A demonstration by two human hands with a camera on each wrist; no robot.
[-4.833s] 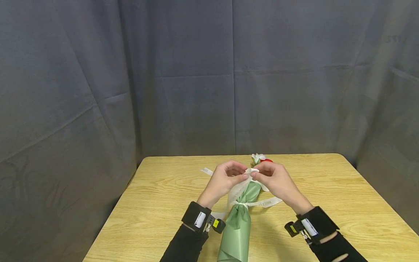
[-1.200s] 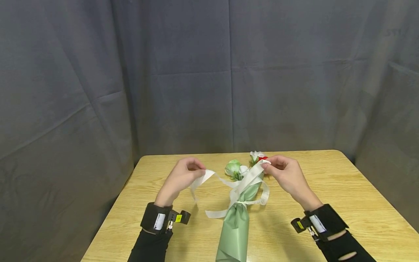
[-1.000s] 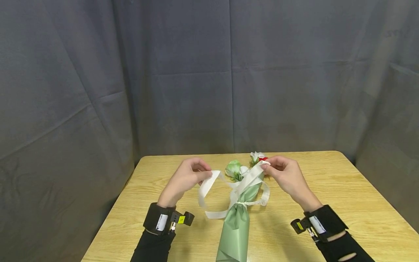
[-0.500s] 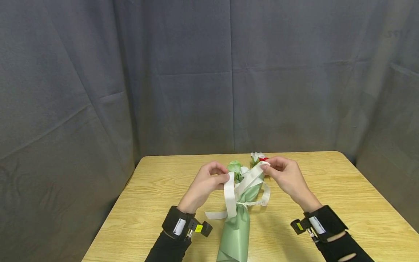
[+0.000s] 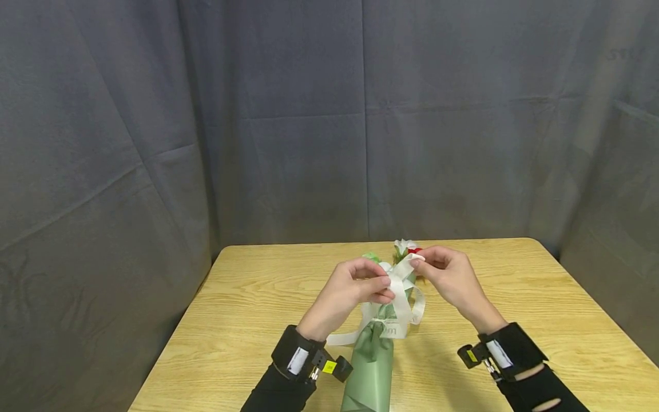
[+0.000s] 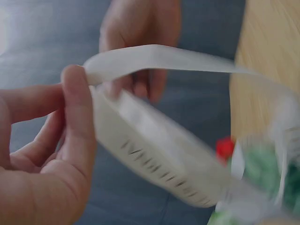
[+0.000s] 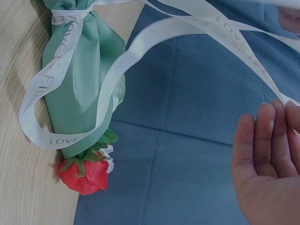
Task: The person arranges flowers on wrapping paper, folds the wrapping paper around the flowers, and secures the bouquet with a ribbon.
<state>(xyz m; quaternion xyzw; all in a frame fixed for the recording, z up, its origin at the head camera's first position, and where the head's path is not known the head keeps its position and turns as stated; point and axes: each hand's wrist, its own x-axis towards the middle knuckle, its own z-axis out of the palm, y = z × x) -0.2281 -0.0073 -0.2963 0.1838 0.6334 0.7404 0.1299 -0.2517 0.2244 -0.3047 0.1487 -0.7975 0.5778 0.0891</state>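
A bouquet wrapped in green paper (image 5: 368, 375) lies on the table, tied at its narrow waist with a printed white ribbon (image 7: 159, 35). My left hand (image 5: 360, 286) pinches one length of the ribbon between thumb and index finger, right over the bouquet. Just to its right, the thumb and fingertips of my right hand (image 5: 453, 277) pinch a folded loop of the same ribbon. Another loop hangs down over the wrap in the right wrist view, and a tail of ribbon trails off to the left. A red flower (image 7: 84, 176) shows at the wrap's far end.
The wooden table (image 5: 257, 274) reaches back to grey curtains (image 5: 288, 171) behind and at both sides. White petals (image 5: 404, 246) and a bit of a green flower (image 5: 372, 257) show beyond my hands, close to the table's far edge.
My hands were together at the ribbon, then the left moved out leftward. It has since come back right with its ribbon length, now across the bouquet. My right hand has stayed in place lately.
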